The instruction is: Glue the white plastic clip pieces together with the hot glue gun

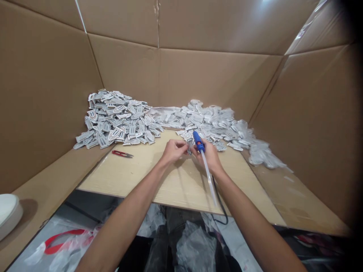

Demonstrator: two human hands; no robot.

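Near the middle of the board, my left hand (174, 152) pinches a small grey piece (190, 146) between thumb and fingers. Facing it, my right hand (209, 154) is closed around a blue glue gun (199, 142), with a long clear glue stick (209, 177) sticking out of its back toward me. Fingertips of my right hand also reach the small piece. A large heap of grey-and-white pieces (117, 117) lies behind on the left. Another heap, partly in clear plastic (215, 119), spreads behind and to the right of my hands.
Red-handled snips (121, 153) lie on the wooden board (136, 177) at left. A black cord (222, 207) hangs over the front edge. Cardboard walls (221, 75) rise behind and at both sides. A white round object (10, 213) sits far left. Plastic bags lie below.
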